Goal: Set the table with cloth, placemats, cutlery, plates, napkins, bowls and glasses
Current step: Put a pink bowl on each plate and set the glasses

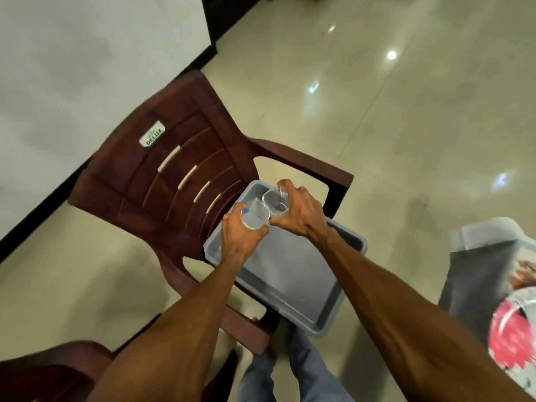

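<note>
Glasses lifted from the tub, table barely in view

Glasses are in hand: the left hand (239, 236) curls its fingers round 1 clear glass (255, 217), and the right hand (298, 211) grips a 2nd clear glass (275, 200) just beside it, the 2 glasses touching or nearly so. Both are held over the far end of a grey plastic tub (327, 317) that sits on the seat of a maroon plastic chair (162, 175).

As a judgement of progress: the tub looks bare apart from what the hands hold, which suggests the glasses are among the last things to be fetched. At the right edge a floral cloth (510, 335) hangs over what is probably the table, so the cloth seems to be laid. Whether placemats, cutlery, plates, napkins and bowls are set out cannot be judged, since the tabletop itself lies out of view. The glasses have yet to be carried right and set down.

Hard to make out: the glasses are transparent and blurred, so their rims and bases are vague, and it is unclear whether either one rests on the tub floor or is already raised. The hands hide the tub's far corner, so another item there cannot be ruled out. A 2nd maroon chair (43, 369) is cut off at the near left corner, and the cloth's pattern is smeared by motion.
</note>
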